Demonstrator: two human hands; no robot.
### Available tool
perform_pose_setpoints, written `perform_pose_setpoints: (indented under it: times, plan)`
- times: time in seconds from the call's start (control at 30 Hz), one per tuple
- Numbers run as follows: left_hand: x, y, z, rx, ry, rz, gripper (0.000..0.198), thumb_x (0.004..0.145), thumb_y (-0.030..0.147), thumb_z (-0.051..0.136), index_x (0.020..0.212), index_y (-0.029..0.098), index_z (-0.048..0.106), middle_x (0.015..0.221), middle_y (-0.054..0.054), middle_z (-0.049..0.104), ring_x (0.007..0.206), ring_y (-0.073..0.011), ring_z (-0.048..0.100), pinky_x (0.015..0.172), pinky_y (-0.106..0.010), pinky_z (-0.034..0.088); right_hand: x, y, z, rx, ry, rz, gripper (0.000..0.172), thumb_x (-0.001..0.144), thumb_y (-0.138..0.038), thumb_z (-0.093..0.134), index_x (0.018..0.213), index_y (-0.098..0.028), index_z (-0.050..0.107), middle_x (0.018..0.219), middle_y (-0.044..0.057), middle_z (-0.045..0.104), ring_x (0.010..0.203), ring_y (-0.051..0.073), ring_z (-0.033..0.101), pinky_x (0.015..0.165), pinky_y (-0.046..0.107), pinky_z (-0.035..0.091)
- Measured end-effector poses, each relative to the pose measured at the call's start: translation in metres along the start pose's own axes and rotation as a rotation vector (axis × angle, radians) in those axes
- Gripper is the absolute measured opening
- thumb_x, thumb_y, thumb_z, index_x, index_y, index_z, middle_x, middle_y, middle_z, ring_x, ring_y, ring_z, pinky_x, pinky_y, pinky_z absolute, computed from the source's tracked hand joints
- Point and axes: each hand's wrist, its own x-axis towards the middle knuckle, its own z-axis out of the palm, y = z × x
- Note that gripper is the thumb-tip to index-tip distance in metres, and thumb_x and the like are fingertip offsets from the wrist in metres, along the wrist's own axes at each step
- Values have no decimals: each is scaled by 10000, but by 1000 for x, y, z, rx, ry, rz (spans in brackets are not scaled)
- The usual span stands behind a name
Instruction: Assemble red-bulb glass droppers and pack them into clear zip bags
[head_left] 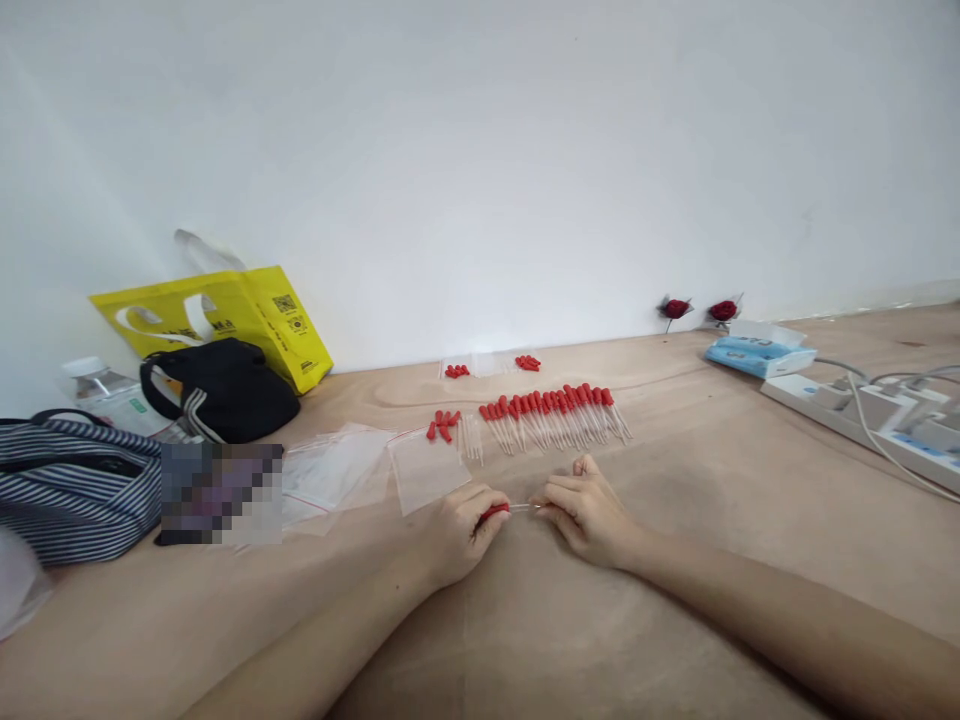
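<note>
My left hand (pixel 466 528) is closed round a red rubber dropper bulb (pixel 495 511). A thin clear tube (pixel 520 508) runs from that bulb across to my right hand (pixel 583 512), which pinches its other end. Whether the tube sits inside the bulb is hidden by my fingers. Beyond both hands lies a slanting row of droppers (pixel 559 408), red bulbs away from me and clear stems toward me. To their left are several loose tubes (pixel 470 438) and a small group of loose red bulbs (pixel 444 424).
Clear zip bags (pixel 429 468) lie left of the loose tubes. More red bulbs (pixel 528 363) rest near the wall. On the left stand a yellow bag (pixel 289 335), a black pouch (pixel 232 385) and a striped bag (pixel 82 490). A power strip (pixel 840 412) and tissue pack (pixel 757 355) lie right.
</note>
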Motion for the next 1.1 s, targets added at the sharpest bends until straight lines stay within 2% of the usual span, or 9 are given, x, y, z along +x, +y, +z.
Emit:
perform_pose_setpoints:
  times: [0.23,0.47,0.6,0.7,0.83,0.93,1.03,1.1]
  plan:
    - [-3,-3,3,35,5,75,192,848,236,395,821,171,573,750,-47,606,703,-155,546,666,-268,427,4,-8,6,54,30,27,190,829,-150,372,806,-180,557,723,15,614,611,112,473,675,288,217]
    - [-2,0,1,-7,-3,73,214,849,247,396,827,174,597,768,-55,628,711,-154,556,679,-275,430,6,-10,11,105,-22,25,219,852,-158,343,827,-179,559,740,26,626,633,121,497,677,289,241]
    - [1,-3,-1,-58,-9,39,228,849,263,400,844,180,612,785,-51,642,738,-155,570,697,-273,435,8,-8,4,119,-64,26,241,872,-177,336,873,-185,576,782,25,636,672,119,520,681,286,252]
    - [2,-9,-1,-43,35,13,220,848,261,415,859,198,626,798,-38,651,752,-155,575,742,-295,415,10,-9,-5,92,-80,9,230,878,-247,373,942,-216,592,823,27,635,760,135,525,682,287,249]
    - [2,-13,0,46,83,38,200,838,253,445,878,221,638,732,-19,627,718,-153,562,761,-324,389,8,-14,-10,-29,-85,0,216,855,-270,419,895,-232,629,731,35,610,730,153,492,663,299,240]
    - [1,-16,-3,106,234,-12,236,817,253,474,1033,226,566,890,-43,579,863,-185,532,821,-346,379,12,-11,-7,-48,-69,50,198,835,-230,434,857,-221,630,727,37,619,735,160,503,674,304,252]
    - [0,-26,-10,178,468,-197,372,766,262,524,1124,196,449,1014,-80,490,954,-221,483,835,-373,390,26,3,0,22,47,249,188,821,-216,431,890,-207,606,796,41,640,770,166,536,689,295,286]
    - [-2,-36,-14,203,507,-316,359,732,268,545,1066,182,446,967,-72,471,894,-218,498,781,-366,425,42,14,7,83,125,398,192,812,-221,432,934,-183,576,818,47,646,762,163,556,683,282,312]
